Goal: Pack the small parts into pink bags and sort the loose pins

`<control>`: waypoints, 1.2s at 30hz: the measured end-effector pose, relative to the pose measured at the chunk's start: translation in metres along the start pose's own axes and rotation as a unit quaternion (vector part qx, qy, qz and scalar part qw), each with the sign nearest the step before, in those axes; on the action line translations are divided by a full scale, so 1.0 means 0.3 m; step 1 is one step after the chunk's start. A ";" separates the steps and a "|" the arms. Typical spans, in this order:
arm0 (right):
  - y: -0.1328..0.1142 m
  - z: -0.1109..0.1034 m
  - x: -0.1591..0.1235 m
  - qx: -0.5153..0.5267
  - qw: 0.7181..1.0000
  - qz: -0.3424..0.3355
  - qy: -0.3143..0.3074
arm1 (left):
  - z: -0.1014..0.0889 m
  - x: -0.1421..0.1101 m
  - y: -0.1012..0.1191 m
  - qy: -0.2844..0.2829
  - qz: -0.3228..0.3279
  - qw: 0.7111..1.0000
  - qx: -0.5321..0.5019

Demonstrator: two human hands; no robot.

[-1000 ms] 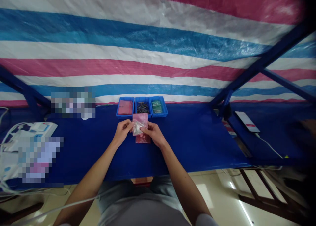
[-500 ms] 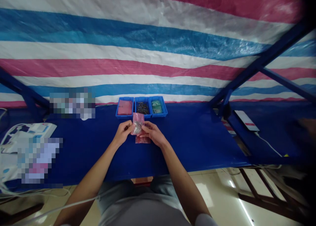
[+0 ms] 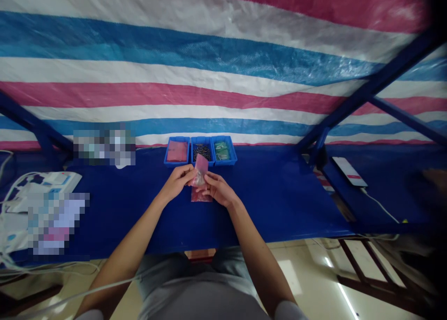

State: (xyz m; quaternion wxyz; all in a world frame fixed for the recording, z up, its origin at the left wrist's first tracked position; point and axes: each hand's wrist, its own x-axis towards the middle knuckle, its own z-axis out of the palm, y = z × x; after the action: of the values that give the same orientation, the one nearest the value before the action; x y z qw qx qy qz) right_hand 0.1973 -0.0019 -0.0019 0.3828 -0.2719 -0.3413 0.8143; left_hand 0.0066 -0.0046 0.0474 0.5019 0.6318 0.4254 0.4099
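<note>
Between both hands, above the blue table, is a small pink plastic bag [image 3: 201, 165] with something pale and shiny in its lower part. My left hand [image 3: 179, 180] pinches the bag's left edge. On the right side, my right hand [image 3: 219, 188] grips it between thumb and fingers. Beneath the hands a second pink bag [image 3: 201, 196] lies flat on the table. Just beyond stand three blue bins: the left bin [image 3: 177, 164] has pink bags, the middle bin [image 3: 202, 164] dark screw-like pieces, the right bin [image 3: 225, 162] small green bags.
A phone [image 3: 349, 172] with a white cable lies at the right. White boxes and cables [image 3: 63, 179] cover the table's left end, near blurred-out items. A striped sheet [image 3: 223, 68] hangs behind the blue table [image 3: 279, 199]. Another person's hand [image 3: 435, 175] shows dimly at far right.
The held bag has tilted, its top leaning to the right, and risen slightly. My left hand has moved a little to the right and up with it. The bins stay put.
</note>
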 end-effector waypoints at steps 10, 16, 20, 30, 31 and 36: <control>-0.005 0.008 0.002 -0.095 0.987 -0.119 0.059 | 0.022 0.004 -0.099 -0.001 -0.035 0.999 -0.002; 0.001 0.019 -0.004 -0.199 0.974 -0.097 0.047 | 0.032 -0.014 -0.143 0.035 -0.023 0.999 -0.008; -0.001 0.017 -0.009 -0.242 0.962 -0.115 0.048 | 0.042 -0.028 -0.143 0.031 -0.024 0.999 -0.017; 0.009 0.016 -0.007 -0.285 0.951 -0.117 0.034 | 0.056 -0.045 -0.155 0.056 0.006 0.998 0.007; 0.009 0.016 -0.008 -0.294 0.947 -0.126 0.040 | 0.058 -0.045 -0.157 0.054 0.004 0.998 0.008; 0.005 0.021 -0.008 -0.306 0.940 -0.140 0.053 | 0.063 -0.048 -0.163 0.055 0.016 0.998 0.034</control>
State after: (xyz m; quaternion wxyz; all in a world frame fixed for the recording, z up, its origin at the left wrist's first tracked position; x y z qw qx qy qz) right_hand 0.1936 -0.0069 0.0011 0.4089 -0.3680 -0.5879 0.5931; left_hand 0.0141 -0.0171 -0.0050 0.4493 0.6318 0.4561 0.4371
